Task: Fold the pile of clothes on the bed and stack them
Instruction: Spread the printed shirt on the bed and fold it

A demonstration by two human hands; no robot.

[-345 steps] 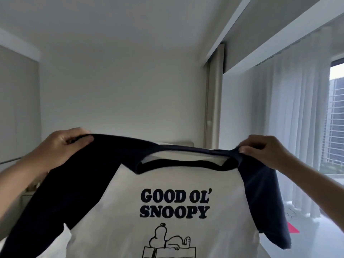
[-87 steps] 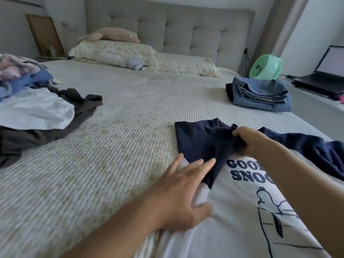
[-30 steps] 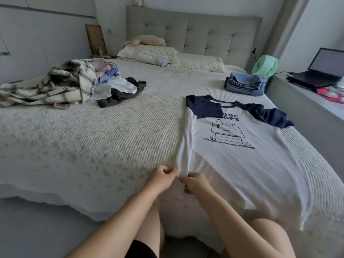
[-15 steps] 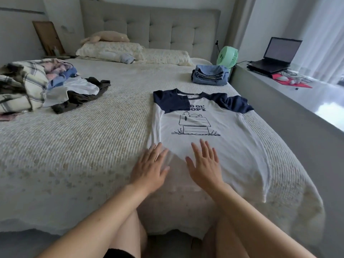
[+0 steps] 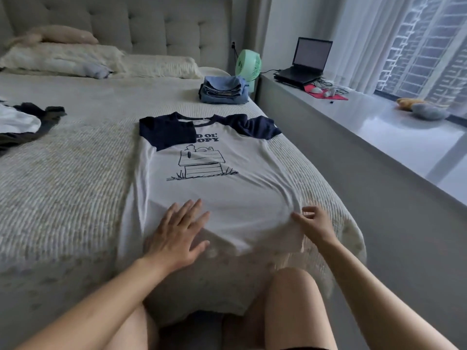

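T-shirt [image 5: 214, 188] lies flat, print up, on the bed [image 5: 70, 178], centre of view w/ its collar at 12 o'clock and hem hanging over the near edge at 6. One navy sleeve, the one at 10 o'clock, is already turned in over the chest and covers part of the lettering; the other sleeve at 2 o'clock is out to the side, not yet folded. Left hand [image 5: 177, 233] rests flat on the lower front, fingers straight and spread, holding nothing, just pressing the fabric down. Right hand [image 5: 313, 223] is at the shirt's side edge around 4 o'clock, fingers loosely curled at a bunch of wrinkles (looks like a pinch on the cloth, but I can't tell for sure). Progress, as I judge it: early on. A folded stack of denim [image 5: 223, 90] sits at 12 o'clock near the bed's far corner, so approx. a few items are done. This shirt is maybe one fold in. At 9 o'clock a loose heap of clothes [image 5: 22, 125] waits, dark and white pieces, only partly in view.
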